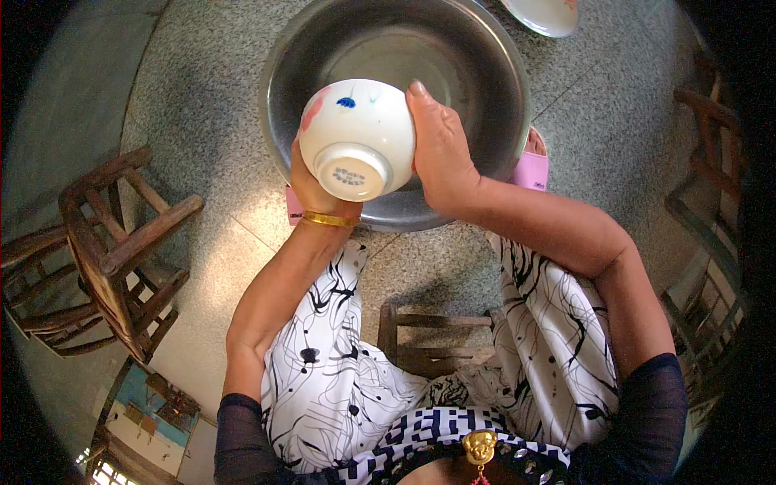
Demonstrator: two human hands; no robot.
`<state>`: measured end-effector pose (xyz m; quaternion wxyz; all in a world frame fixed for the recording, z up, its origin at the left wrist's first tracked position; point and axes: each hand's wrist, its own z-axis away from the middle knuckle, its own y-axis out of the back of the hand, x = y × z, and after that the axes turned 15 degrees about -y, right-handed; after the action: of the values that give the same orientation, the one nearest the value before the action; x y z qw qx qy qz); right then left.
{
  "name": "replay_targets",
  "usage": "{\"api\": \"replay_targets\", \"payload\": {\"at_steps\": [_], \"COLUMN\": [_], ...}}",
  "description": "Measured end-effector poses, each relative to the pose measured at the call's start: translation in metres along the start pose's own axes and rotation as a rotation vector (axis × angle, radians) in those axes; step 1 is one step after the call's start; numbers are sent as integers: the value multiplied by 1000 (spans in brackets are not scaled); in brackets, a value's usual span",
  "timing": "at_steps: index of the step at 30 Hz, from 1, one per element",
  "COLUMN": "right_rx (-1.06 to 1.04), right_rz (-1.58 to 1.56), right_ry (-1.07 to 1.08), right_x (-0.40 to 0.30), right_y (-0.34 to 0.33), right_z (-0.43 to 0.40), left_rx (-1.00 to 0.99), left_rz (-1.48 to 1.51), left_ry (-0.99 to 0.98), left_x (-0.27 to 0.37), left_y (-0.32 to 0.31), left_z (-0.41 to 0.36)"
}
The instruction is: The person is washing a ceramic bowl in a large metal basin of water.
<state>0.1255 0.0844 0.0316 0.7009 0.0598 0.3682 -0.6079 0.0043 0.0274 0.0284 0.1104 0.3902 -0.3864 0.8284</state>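
A white ceramic bowl with pink and blue painted flowers point(364, 130) is held tilted between both my hands, its foot ring towards me and its opening turned away. My left hand point(318, 188) holds it from the left and below, fingers mostly hidden behind it; a gold-coloured bangle point(330, 219) circles that wrist. On the bowl's right side lies my right hand point(442, 151), thumb up along the wall and other fingers out of sight. Beneath the bowl stands a large round metal basin point(485, 121) on the floor. The bowl's inside is hidden.
Another white dish point(548, 15) lies beyond the basin at upper right. Wooden stools or chairs point(100, 224) stand at left, with more wooden furniture point(709, 121) at the right edge. Feet in pink slippers point(532, 171) flank the basin on the speckled floor. A wooden seat point(436, 351) shows between my legs.
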Motion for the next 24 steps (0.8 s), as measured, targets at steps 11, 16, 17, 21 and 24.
{"api": "replay_targets", "payload": {"at_steps": [11, 16, 17, 21, 24], "right_rx": [-534, -586, -320, 186, 293], "right_rz": [-282, -298, -105, 715, 797], "right_ry": [-996, -876, -662, 505, 655], "right_x": [8, 10, 11, 18, 9], "right_y": [25, 35, 33, 53, 64], "right_z": [-5, -3, -6, -30, -38], "left_rx": [-574, -446, -444, -107, -132], "left_rz": [-540, -613, -611, -517, -436], "left_ry": [-621, -570, -569, -76, 116], "left_x": [11, -2, -6, -13, -20], "left_y": [45, 32, 29, 30, 45], "left_z": [-9, -12, -14, -16, -15]}}
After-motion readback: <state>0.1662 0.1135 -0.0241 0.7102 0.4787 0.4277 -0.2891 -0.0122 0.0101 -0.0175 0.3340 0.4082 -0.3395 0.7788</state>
